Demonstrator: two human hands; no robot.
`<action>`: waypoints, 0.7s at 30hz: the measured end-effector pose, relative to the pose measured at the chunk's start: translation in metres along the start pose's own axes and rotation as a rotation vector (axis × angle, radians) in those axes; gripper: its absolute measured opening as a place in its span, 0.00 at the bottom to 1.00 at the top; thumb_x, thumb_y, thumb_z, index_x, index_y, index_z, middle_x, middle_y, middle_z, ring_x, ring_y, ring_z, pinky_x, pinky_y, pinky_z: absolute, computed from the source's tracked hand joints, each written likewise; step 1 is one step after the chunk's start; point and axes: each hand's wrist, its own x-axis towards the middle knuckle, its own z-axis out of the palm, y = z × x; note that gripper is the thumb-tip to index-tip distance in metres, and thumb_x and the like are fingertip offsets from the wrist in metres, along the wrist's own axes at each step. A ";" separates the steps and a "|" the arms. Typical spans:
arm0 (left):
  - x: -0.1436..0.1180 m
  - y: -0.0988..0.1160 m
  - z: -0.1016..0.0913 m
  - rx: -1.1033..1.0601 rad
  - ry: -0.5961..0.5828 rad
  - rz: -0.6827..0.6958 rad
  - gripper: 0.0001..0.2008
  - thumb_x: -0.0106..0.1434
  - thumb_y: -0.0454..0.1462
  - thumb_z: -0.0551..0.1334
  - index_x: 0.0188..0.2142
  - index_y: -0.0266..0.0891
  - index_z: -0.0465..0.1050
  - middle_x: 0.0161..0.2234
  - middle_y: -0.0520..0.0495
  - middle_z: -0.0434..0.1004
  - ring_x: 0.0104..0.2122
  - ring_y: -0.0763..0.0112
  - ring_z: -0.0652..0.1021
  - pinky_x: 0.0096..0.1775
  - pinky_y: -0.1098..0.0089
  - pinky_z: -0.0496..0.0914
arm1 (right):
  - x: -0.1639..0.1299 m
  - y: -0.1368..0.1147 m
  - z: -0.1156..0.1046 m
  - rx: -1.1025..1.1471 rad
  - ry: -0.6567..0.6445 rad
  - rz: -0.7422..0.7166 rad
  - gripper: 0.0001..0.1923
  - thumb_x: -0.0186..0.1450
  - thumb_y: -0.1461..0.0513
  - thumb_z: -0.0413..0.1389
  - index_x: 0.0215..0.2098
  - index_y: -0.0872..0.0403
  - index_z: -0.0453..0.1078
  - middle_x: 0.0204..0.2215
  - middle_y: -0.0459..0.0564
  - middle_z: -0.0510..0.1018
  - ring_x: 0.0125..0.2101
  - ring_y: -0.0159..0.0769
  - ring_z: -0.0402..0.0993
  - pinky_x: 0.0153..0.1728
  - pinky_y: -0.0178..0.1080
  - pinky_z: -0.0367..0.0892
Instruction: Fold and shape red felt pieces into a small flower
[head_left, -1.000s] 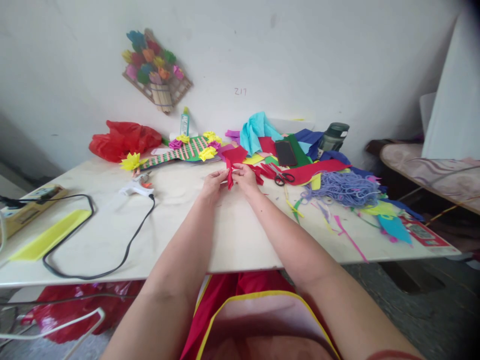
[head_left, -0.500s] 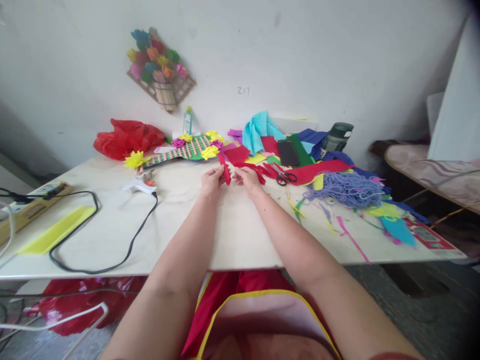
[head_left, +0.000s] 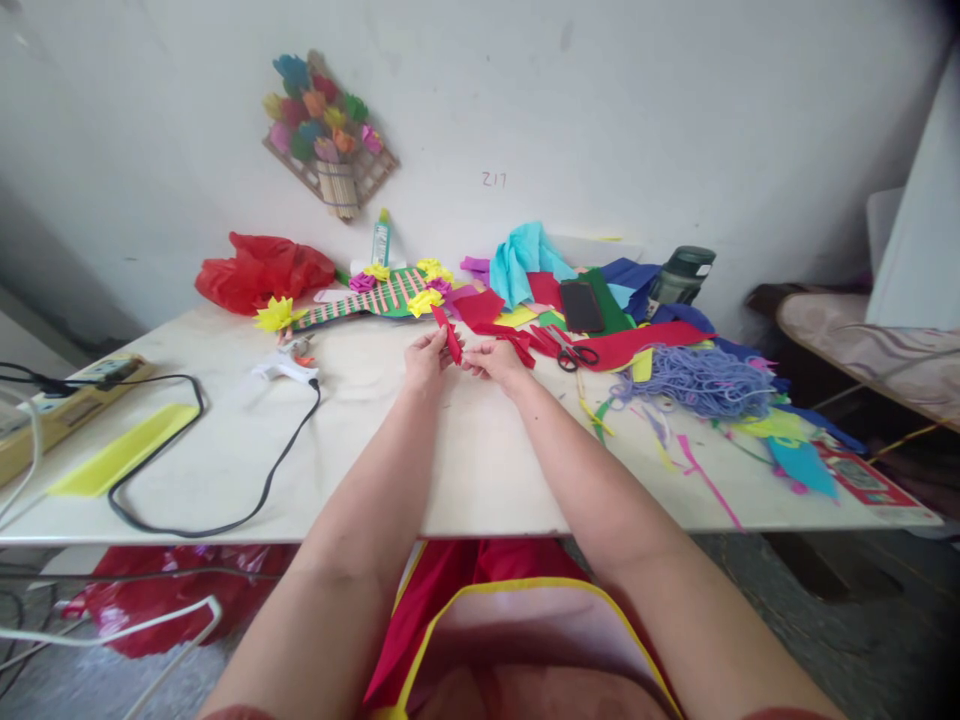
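My left hand [head_left: 426,360] is closed in a pinch on a folded piece of red crepe paper [head_left: 453,342], which stands up from its fingertips above the white table. My right hand [head_left: 496,362] is also closed, and its thumb and forefinger meet the lower edge of the same paper. How the paper is folded is too small to make out. More red crepe paper [head_left: 523,345] lies just behind my right hand. Past both hands rests a green guitar-shaped decoration [head_left: 390,293] with pale strips and yellow and purple paper flowers.
Black-handled scissors [head_left: 577,357], a phone [head_left: 581,306] and tangled blue-violet yarn [head_left: 690,382] are on the right, by a dark bottle [head_left: 684,273]. At left lie a white glue gun [head_left: 287,366] with a looping black cord, a yellow sheet [head_left: 124,452] and a power strip [head_left: 71,405].
My right fingertips have moved left and closed on the red paper held by my left hand. The whole view has shifted slightly.
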 end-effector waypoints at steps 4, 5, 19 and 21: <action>0.000 -0.002 0.001 -0.010 -0.005 -0.002 0.11 0.51 0.37 0.68 0.31 0.32 0.70 0.22 0.47 0.76 0.26 0.68 0.79 0.29 0.72 0.71 | 0.001 0.003 0.004 -0.013 0.009 -0.014 0.06 0.53 0.66 0.59 0.20 0.57 0.69 0.17 0.44 0.75 0.15 0.22 0.63 0.16 0.27 0.57; 0.000 -0.003 0.001 -0.014 -0.005 -0.002 0.11 0.52 0.37 0.67 0.31 0.32 0.70 0.22 0.47 0.76 0.26 0.68 0.79 0.29 0.72 0.71 | 0.002 0.003 0.004 -0.014 0.010 -0.017 0.06 0.53 0.66 0.59 0.19 0.57 0.69 0.17 0.44 0.75 0.15 0.22 0.63 0.16 0.27 0.57; 0.000 -0.005 0.004 0.008 0.022 0.038 0.11 0.51 0.38 0.68 0.30 0.33 0.71 0.24 0.45 0.77 0.26 0.68 0.79 0.28 0.72 0.70 | 0.000 0.001 0.006 -0.029 -0.049 -0.020 0.08 0.55 0.64 0.57 0.19 0.57 0.69 0.18 0.46 0.75 0.16 0.23 0.64 0.17 0.27 0.58; 0.001 -0.005 0.003 0.028 0.024 0.047 0.12 0.50 0.39 0.68 0.29 0.33 0.71 0.23 0.46 0.77 0.25 0.69 0.79 0.27 0.73 0.70 | 0.000 -0.001 0.004 -0.039 -0.046 -0.015 0.09 0.56 0.62 0.57 0.20 0.57 0.69 0.18 0.46 0.75 0.16 0.23 0.64 0.18 0.27 0.58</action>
